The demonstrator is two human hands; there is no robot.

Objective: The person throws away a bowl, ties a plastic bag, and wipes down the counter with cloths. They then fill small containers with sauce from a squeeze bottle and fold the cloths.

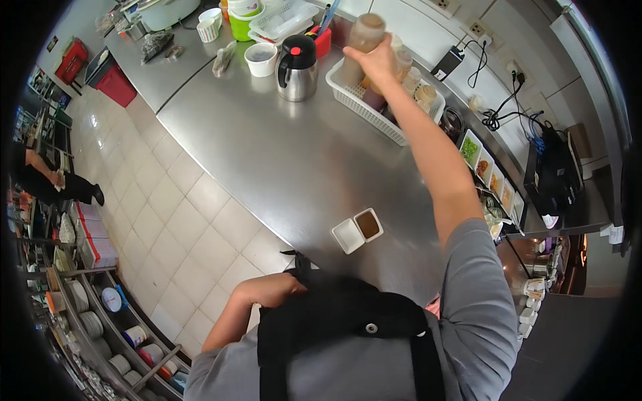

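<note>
Stretched out over the counter, my right hand is closed around a cloudy sauce bottle at the back left end of a white plastic basket. Other bottles and jars stand in that basket beside it. My left hand is low at my waist against the black apron; its fingers are mostly hidden. On the steel counter in front of me sits a small white two-part sauce dish. Brown sauce fills its right compartment, and the left one shows bare white.
A steel thermos jug and a white tub stand left of the basket. Trays of chopped toppings line the right edge, below cables. Another person is across the tiled floor, near shelves of dishes.
</note>
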